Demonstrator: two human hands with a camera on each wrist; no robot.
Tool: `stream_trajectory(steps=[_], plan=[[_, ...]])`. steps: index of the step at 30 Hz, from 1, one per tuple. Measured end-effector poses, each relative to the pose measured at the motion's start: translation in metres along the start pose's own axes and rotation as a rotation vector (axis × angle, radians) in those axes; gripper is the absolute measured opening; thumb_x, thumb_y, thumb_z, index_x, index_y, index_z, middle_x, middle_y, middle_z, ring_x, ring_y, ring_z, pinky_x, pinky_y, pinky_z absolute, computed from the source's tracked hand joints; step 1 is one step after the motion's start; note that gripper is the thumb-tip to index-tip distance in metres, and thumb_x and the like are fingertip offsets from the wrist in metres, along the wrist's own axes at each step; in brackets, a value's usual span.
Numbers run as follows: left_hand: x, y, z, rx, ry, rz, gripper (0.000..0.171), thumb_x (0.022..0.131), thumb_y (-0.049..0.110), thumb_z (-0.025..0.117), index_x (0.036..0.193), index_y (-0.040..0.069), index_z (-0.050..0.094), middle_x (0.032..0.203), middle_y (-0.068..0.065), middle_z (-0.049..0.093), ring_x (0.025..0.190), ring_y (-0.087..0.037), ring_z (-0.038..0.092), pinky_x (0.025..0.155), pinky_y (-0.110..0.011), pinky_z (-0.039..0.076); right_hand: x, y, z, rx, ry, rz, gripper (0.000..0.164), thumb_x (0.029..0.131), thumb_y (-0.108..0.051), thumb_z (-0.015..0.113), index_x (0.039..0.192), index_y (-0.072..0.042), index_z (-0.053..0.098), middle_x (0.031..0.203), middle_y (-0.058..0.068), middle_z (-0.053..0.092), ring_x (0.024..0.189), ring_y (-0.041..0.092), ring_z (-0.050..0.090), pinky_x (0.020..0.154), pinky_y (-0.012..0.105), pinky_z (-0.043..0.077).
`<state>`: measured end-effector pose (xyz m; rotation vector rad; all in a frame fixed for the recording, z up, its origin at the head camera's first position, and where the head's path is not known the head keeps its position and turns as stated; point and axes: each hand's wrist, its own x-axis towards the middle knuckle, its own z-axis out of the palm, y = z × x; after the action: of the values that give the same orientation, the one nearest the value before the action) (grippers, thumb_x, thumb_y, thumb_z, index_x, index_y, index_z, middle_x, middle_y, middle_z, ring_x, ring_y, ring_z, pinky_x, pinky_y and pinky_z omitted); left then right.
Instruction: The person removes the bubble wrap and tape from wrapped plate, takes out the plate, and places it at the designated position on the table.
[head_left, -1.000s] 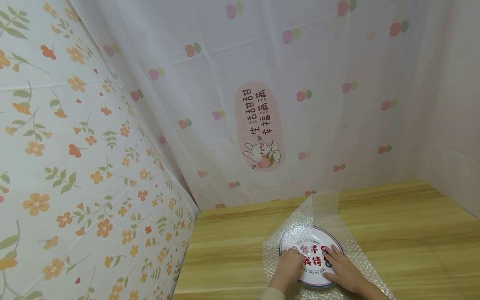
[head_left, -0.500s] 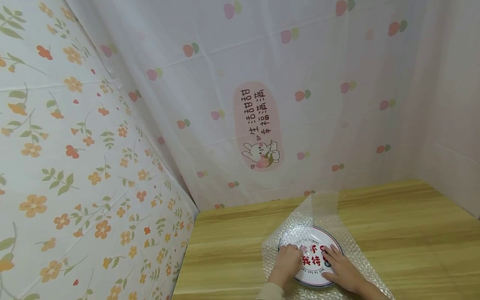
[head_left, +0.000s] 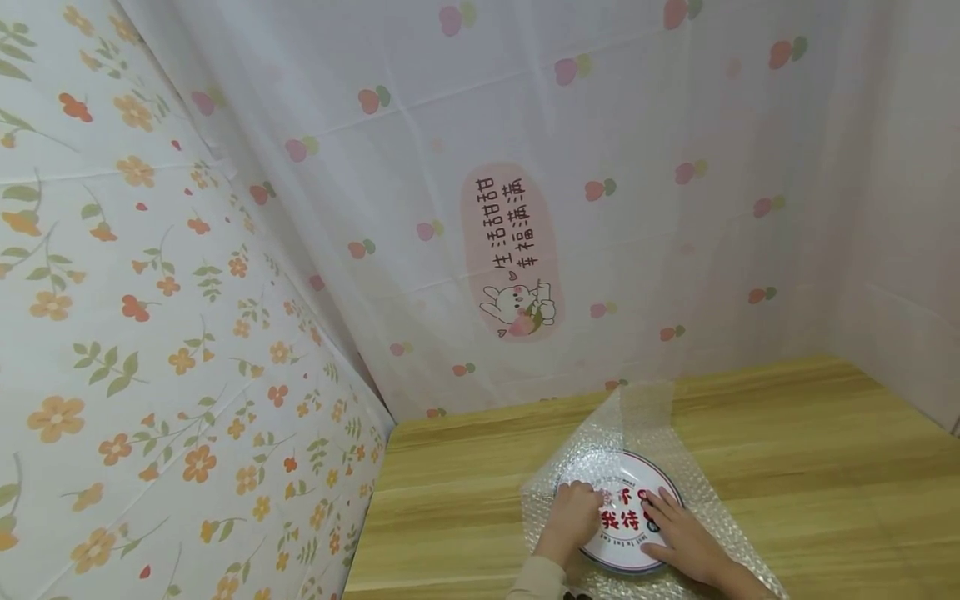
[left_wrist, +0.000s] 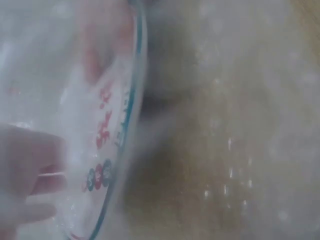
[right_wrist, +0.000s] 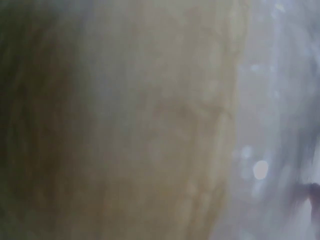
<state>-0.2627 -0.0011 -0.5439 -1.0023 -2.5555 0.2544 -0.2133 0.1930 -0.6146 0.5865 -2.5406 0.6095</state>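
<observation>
A round white plate [head_left: 626,548] with a blue rim and red printed characters lies on a sheet of bubble wrap [head_left: 708,483]. A flap of the wrap overlaps the plate's left part. My left hand [head_left: 573,517] has its fingers curled at the plate's left side, gripping the flap. My right hand [head_left: 688,540] rests with spread fingers on the plate's right part. In the left wrist view the plate [left_wrist: 112,125] shows hazily, with blurred fingers [left_wrist: 47,175] beside it. The right wrist view is blurred, with bubble wrap [right_wrist: 265,120] along its right side.
The wood-grain table [head_left: 465,492] runs back to a pale curtain [head_left: 637,250] printed with fruit and a rabbit. A flowered cloth [head_left: 187,350] hangs along the left side. The wrap's far end reaches the table's back edge.
My left hand has shifted slightly left and up over the plate, its fingers more curled. My right hand stays on the plate. The head view has drifted slightly.
</observation>
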Motion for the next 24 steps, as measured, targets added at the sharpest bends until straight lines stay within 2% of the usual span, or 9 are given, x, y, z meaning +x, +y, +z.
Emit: stream_trajectory(steps=[4,8,11,14,18,24], plan=[[0.000,-0.001,0.003,-0.002,-0.015,-0.007,0.004,0.071,0.021,0.065,0.071,0.025,0.065,0.062,0.009,0.053,0.057,-0.007,0.047,0.054,-0.021,0.034,0.000,0.000,0.001,-0.004,-0.010,0.006,0.059,0.074,-0.041,0.066,0.107,0.007,0.060,0.117,0.021,0.053,0.124,-0.006,-0.007,0.094,0.008,-0.008],[0.000,-0.001,0.002,-0.016,-0.036,-0.014,0.005,0.071,0.020,0.064,0.071,0.024,0.066,0.063,0.009,0.052,0.059,-0.007,0.048,0.055,-0.021,0.035,0.000,0.000,0.001,0.003,-0.013,0.036,0.060,0.073,-0.042,0.066,0.108,0.006,0.060,0.119,0.019,0.053,0.130,0.009,0.011,0.094,0.008,-0.007],[0.000,-0.001,0.002,-0.006,-0.038,-0.005,0.005,0.072,0.020,0.064,0.072,0.025,0.066,0.064,0.009,0.053,0.060,-0.007,0.048,0.056,-0.021,0.036,0.000,0.000,0.002,0.007,-0.019,0.048,0.060,0.073,-0.042,0.066,0.109,0.006,0.059,0.119,0.019,0.053,0.129,0.018,0.022,0.094,0.009,-0.007],[0.001,-0.001,0.003,0.010,-0.053,0.008,0.006,0.074,0.021,0.064,0.076,0.026,0.068,0.066,0.009,0.056,0.061,-0.007,0.050,0.057,-0.021,0.038,0.000,0.001,0.003,-0.002,-0.014,0.031,0.060,0.073,-0.042,0.066,0.108,0.006,0.059,0.118,0.020,0.053,0.131,0.010,0.010,0.094,0.009,-0.007],[0.003,0.000,0.004,0.023,-0.085,0.024,0.010,0.076,0.022,0.063,0.082,0.027,0.069,0.071,0.010,0.057,0.066,-0.006,0.051,0.059,-0.021,0.038,-0.001,0.003,0.005,-0.017,0.004,-0.003,0.060,0.071,-0.041,0.068,0.106,0.008,0.060,0.115,0.021,0.054,0.122,-0.008,-0.010,0.094,0.008,-0.008],[0.003,0.001,0.011,0.123,-0.045,0.104,0.014,0.079,0.025,0.061,0.091,0.027,0.066,0.087,0.010,0.052,0.084,-0.006,0.047,0.069,-0.021,0.038,0.000,0.005,0.006,-0.017,0.038,-0.028,0.059,0.070,-0.039,0.069,0.105,0.008,0.060,0.114,0.021,0.055,0.122,-0.008,-0.010,0.095,0.009,-0.007]])
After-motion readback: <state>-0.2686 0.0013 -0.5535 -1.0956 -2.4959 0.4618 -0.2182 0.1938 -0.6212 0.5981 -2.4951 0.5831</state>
